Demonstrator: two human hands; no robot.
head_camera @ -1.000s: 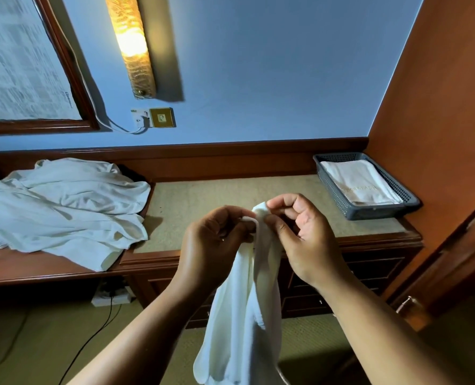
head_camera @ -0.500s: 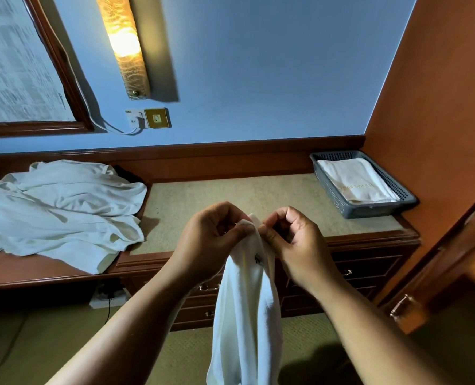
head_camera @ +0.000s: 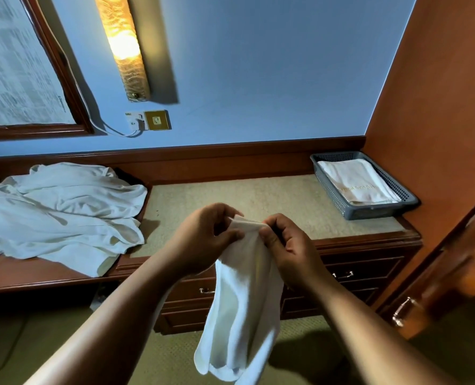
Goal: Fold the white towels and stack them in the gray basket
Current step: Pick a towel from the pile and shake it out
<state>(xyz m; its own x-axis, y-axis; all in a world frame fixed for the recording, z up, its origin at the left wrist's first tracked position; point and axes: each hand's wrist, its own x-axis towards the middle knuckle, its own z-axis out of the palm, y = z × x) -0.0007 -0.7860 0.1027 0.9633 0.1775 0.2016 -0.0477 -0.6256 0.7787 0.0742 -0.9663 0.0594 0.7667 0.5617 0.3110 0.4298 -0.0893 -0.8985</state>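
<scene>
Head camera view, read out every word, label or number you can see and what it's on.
Folded towel in the gray basket: gold lettering, too blurred to read.
Framed sheet on the wall: dense print, too small to read.
Wall socket: small markings, unreadable.
No text can be quoted.

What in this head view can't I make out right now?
All head view.
Hanging white towel: lower end cut off by the bottom edge; top corners hidden by the left hand and right hand.
Folded white towel in the gray plastic basket: layers beneath hidden by the basket wall; gold lettering too small to read.
Crumpled white towel heap: cut off by the left edge, count unclear.
</scene>
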